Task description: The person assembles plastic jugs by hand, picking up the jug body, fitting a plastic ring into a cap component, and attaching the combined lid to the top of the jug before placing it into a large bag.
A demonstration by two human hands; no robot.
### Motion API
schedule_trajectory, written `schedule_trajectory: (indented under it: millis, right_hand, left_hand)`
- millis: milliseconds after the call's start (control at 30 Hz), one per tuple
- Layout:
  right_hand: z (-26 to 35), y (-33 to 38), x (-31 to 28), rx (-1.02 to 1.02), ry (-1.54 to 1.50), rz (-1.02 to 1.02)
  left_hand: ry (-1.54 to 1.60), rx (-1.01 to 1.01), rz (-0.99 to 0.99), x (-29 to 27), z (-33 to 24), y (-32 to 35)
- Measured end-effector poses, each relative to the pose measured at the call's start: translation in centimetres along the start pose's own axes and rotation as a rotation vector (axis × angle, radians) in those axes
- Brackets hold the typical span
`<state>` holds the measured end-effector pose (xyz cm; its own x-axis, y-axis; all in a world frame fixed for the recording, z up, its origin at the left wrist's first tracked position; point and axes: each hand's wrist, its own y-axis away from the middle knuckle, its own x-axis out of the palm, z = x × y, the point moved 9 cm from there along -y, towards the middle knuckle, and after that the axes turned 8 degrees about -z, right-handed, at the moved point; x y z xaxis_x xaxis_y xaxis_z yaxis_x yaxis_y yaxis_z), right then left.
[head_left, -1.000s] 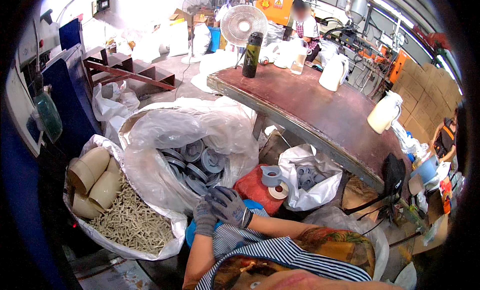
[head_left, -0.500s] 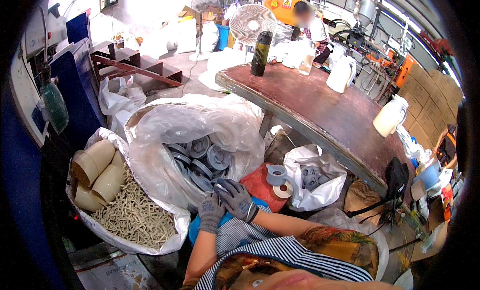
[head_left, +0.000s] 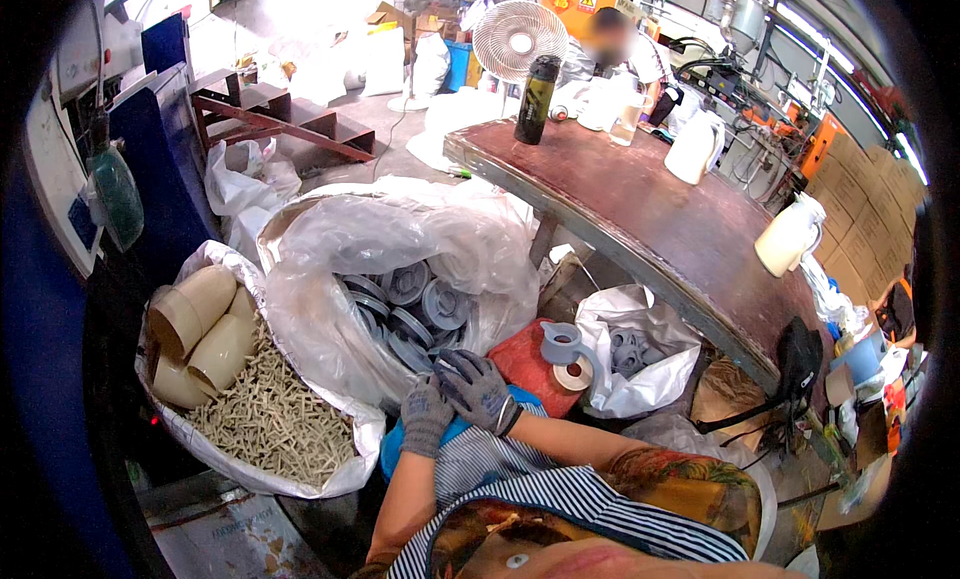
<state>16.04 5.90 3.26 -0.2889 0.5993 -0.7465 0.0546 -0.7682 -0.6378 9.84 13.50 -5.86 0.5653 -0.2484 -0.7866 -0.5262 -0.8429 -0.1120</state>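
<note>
My left hand (head_left: pixel 427 415) and my right hand (head_left: pixel 481 393), both in grey knit gloves, meet over my lap. Their fingers are curled close together, and whatever lies between them is too small and covered to make out. Just beyond the fingertips, a big sack lined with clear plastic (head_left: pixel 325 254) holds several round grey lids (head_left: pixel 445 304). Under my hands lie a striped apron (head_left: pixel 480 466) and something blue (head_left: pixel 527 400). To the right, a grey collar-shaped part with a handle (head_left: pixel 563 345) rests on a red bag (head_left: pixel 522 367), next to a tape roll (head_left: pixel 574 376).
On the left stands a white sack (head_left: pixel 345 476) of small beige pieces (head_left: pixel 290 429) and curved beige shells (head_left: pixel 222 354). At right, a white bag (head_left: pixel 660 384) holds grey parts. A brown table (head_left: pixel 640 204) bears a dark bottle (head_left: pixel 538 101) and jugs (head_left: pixel 692 151). Behind it is another person (head_left: pixel 640 59).
The whole view has shifted slightly, with the surroundings a little further right. My hands stay together over my lap, their fingers barely changed. The person behind the table leans lower.
</note>
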Motion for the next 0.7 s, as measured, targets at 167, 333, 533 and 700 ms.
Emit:
schedule_trajectory:
  millis: [167, 333, 533, 700]
  right_hand:
    - [-0.01, -0.01, 0.07, 0.019, -0.021, 0.018]
    - [-0.20, 0.21, 0.12, 0.020, -0.013, 0.027]
    - [-0.20, 0.11, 0.11, 0.020, -0.028, 0.024]
    - [-0.34, 0.22, 0.49, 0.026, -0.005, 0.042]
  left_hand:
    - [-0.019, 0.001, 0.018, 0.12, 0.07, 0.01]
    - [-0.028, -0.002, 0.032, 0.41, 0.14, -0.07]
    - [-0.022, -0.031, 0.090, 0.36, 0.03, -0.10]
    - [-0.017, -0.030, 0.076, 0.79, 0.63, -0.22]
